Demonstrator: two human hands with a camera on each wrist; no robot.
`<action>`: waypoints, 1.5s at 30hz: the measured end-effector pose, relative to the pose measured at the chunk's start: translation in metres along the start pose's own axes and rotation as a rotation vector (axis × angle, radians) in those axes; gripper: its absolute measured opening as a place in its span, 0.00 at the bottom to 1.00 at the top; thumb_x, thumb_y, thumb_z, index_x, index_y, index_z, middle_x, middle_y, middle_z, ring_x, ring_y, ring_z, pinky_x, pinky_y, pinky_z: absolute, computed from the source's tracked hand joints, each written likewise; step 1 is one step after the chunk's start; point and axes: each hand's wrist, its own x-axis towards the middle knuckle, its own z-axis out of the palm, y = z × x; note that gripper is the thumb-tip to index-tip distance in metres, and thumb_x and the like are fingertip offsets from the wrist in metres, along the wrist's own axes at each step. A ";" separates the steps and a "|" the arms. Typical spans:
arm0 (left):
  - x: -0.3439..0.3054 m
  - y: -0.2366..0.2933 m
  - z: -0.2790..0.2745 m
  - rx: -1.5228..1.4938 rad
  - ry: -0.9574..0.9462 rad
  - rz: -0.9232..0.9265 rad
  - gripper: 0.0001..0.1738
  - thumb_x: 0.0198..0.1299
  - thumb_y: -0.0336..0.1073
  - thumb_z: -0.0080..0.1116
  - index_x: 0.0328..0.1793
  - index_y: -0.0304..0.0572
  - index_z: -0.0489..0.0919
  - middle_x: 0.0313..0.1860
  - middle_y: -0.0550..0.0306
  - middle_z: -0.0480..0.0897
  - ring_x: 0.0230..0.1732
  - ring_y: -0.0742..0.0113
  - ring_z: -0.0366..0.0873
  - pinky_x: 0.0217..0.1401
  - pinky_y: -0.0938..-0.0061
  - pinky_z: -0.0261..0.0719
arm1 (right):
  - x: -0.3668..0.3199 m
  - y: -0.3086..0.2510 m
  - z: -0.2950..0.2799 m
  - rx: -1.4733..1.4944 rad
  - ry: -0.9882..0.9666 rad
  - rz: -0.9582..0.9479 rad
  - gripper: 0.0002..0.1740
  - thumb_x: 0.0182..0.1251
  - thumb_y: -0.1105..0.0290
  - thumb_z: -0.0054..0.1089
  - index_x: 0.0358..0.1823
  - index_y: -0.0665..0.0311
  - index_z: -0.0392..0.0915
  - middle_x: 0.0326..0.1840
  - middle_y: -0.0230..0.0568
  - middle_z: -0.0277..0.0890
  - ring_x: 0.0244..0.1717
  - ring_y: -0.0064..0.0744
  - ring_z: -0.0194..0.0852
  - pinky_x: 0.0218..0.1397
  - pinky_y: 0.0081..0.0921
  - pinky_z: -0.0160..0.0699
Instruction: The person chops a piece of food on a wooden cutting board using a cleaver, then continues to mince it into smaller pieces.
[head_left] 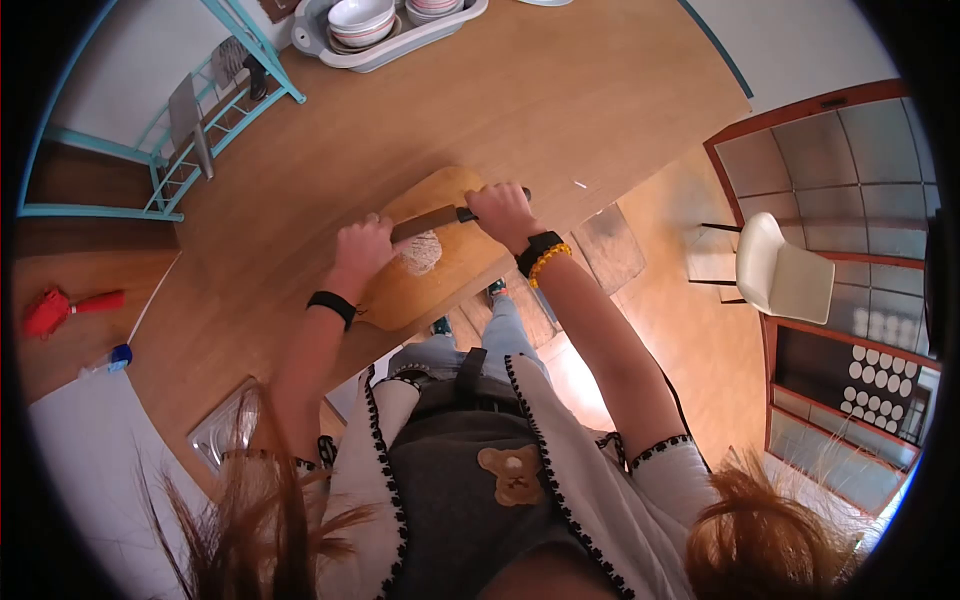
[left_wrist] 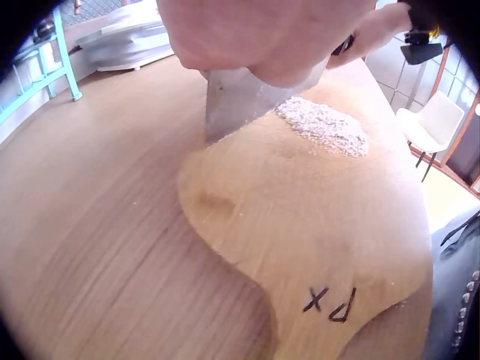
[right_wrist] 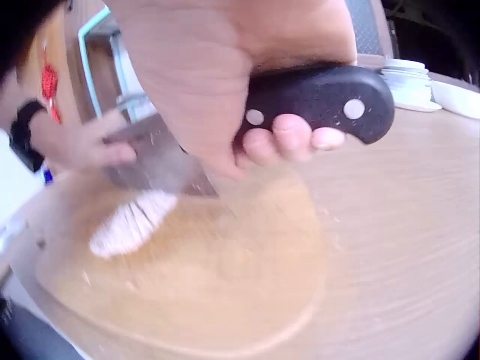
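Note:
A broad-bladed cleaver [head_left: 428, 222] with a black riveted handle lies across a wooden cutting board [head_left: 455, 185]. My right hand [head_left: 503, 212] grips its handle, fingers curled round underneath, as the right wrist view shows. At the far end of the blade, my left hand [head_left: 362, 248] pinches the upper edge near the tip. The blade [left_wrist: 236, 105] stands tilted close over the board. Just beside it, a flat, scored patch of finely chopped pale pinkish food [head_left: 421, 254] sits on the board. Dark letters [left_wrist: 330, 304] mark the board near its handle.
White bowls [head_left: 362, 18] stand in a grey-white basin [head_left: 400, 45] at the back. A turquoise rack [head_left: 225, 125] holding another blade [head_left: 186, 115] is at the left. A metal tray [head_left: 215, 430] lies near the left front. A cream chair [head_left: 785, 270] stands off the table's right edge.

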 end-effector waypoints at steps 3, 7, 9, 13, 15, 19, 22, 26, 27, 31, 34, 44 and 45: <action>-0.017 0.014 -0.005 -0.058 -0.139 -0.034 0.31 0.46 0.64 0.61 0.41 0.45 0.75 0.36 0.53 0.79 0.35 0.52 0.82 0.29 0.58 0.79 | -0.022 -0.009 0.003 0.016 -0.089 -0.025 0.05 0.54 0.67 0.59 0.29 0.58 0.78 0.26 0.42 0.79 0.32 0.45 0.80 0.31 0.39 0.76; -0.035 0.009 -0.033 -0.204 0.108 0.085 0.28 0.46 0.57 0.66 0.42 0.44 0.73 0.40 0.50 0.76 0.39 0.53 0.77 0.38 0.58 0.76 | -0.065 -0.023 -0.006 0.262 -0.068 -0.021 0.09 0.57 0.61 0.59 0.31 0.59 0.77 0.26 0.45 0.79 0.32 0.48 0.79 0.32 0.42 0.76; -0.052 -0.001 -0.048 -0.243 0.207 -0.009 0.24 0.52 0.55 0.62 0.41 0.43 0.73 0.39 0.49 0.77 0.40 0.52 0.76 0.40 0.57 0.74 | -0.088 -0.036 -0.008 0.351 -0.077 0.069 0.12 0.58 0.59 0.59 0.31 0.60 0.76 0.27 0.47 0.79 0.32 0.49 0.79 0.33 0.43 0.76; -0.102 -0.026 0.017 -0.519 0.489 -0.843 0.14 0.66 0.44 0.48 0.39 0.39 0.74 0.36 0.45 0.76 0.40 0.47 0.74 0.43 0.57 0.70 | -0.123 -0.067 0.003 0.745 -0.061 0.372 0.20 0.64 0.53 0.57 0.35 0.66 0.75 0.27 0.55 0.77 0.31 0.53 0.77 0.32 0.41 0.72; -0.114 -0.026 0.034 -0.513 0.569 -1.031 0.14 0.68 0.43 0.46 0.38 0.38 0.74 0.36 0.45 0.76 0.39 0.46 0.74 0.43 0.57 0.70 | -0.131 -0.086 0.025 1.054 0.003 0.501 0.21 0.66 0.53 0.58 0.35 0.67 0.74 0.22 0.51 0.72 0.25 0.44 0.73 0.29 0.37 0.69; -0.093 -0.003 0.042 -0.222 0.389 -0.884 0.16 0.69 0.45 0.44 0.37 0.40 0.73 0.37 0.45 0.76 0.41 0.46 0.74 0.43 0.56 0.70 | -0.125 -0.115 0.007 1.284 -0.124 0.794 0.24 0.69 0.51 0.53 0.36 0.71 0.73 0.18 0.42 0.66 0.24 0.30 0.66 0.30 0.33 0.67; -0.066 0.013 0.032 -0.195 0.391 -0.877 0.16 0.68 0.46 0.45 0.36 0.42 0.72 0.38 0.48 0.76 0.44 0.49 0.73 0.45 0.56 0.69 | -0.124 -0.125 0.016 1.229 -0.068 0.704 0.26 0.70 0.49 0.51 0.37 0.70 0.74 0.20 0.45 0.68 0.25 0.33 0.68 0.31 0.32 0.68; -0.065 0.010 0.044 -0.202 0.413 -0.905 0.12 0.66 0.45 0.47 0.37 0.45 0.70 0.39 0.51 0.76 0.46 0.51 0.73 0.46 0.57 0.68 | -0.119 -0.136 0.033 1.144 0.037 0.646 0.24 0.71 0.50 0.50 0.30 0.65 0.70 0.16 0.26 0.62 0.16 0.16 0.59 0.19 0.20 0.59; -0.066 0.010 0.042 -0.174 0.381 -0.871 0.11 0.66 0.44 0.48 0.37 0.45 0.70 0.39 0.51 0.76 0.46 0.52 0.73 0.46 0.57 0.68 | -0.117 -0.136 0.033 1.142 0.033 0.652 0.24 0.71 0.50 0.50 0.30 0.65 0.70 0.16 0.26 0.62 0.16 0.16 0.59 0.19 0.20 0.59; -0.065 0.010 0.037 -0.178 0.376 -0.855 0.09 0.64 0.42 0.49 0.38 0.46 0.69 0.38 0.53 0.76 0.45 0.52 0.73 0.45 0.59 0.68 | -0.115 -0.144 0.027 1.188 0.019 0.707 0.24 0.71 0.50 0.50 0.30 0.67 0.71 0.16 0.28 0.62 0.17 0.17 0.58 0.20 0.21 0.60; -0.063 0.009 0.036 -0.128 0.379 -0.851 0.09 0.63 0.42 0.50 0.38 0.46 0.69 0.38 0.54 0.76 0.45 0.53 0.74 0.44 0.60 0.68 | -0.112 -0.142 0.022 1.141 -0.015 0.729 0.23 0.72 0.52 0.50 0.30 0.67 0.70 0.16 0.29 0.61 0.18 0.18 0.58 0.21 0.22 0.60; -0.062 0.009 0.033 -0.083 0.325 -0.859 0.09 0.62 0.42 0.50 0.38 0.46 0.69 0.37 0.55 0.76 0.43 0.53 0.73 0.42 0.60 0.68 | -0.109 -0.145 0.011 1.064 -0.053 0.684 0.24 0.69 0.51 0.53 0.38 0.70 0.75 0.18 0.51 0.71 0.19 0.46 0.71 0.24 0.35 0.66; -0.062 0.009 0.033 -0.094 0.309 -0.866 0.09 0.63 0.42 0.49 0.40 0.46 0.70 0.38 0.55 0.76 0.44 0.53 0.73 0.43 0.59 0.68 | -0.108 -0.147 0.009 1.062 -0.056 0.682 0.24 0.69 0.51 0.53 0.38 0.70 0.75 0.18 0.51 0.71 0.19 0.46 0.71 0.24 0.35 0.66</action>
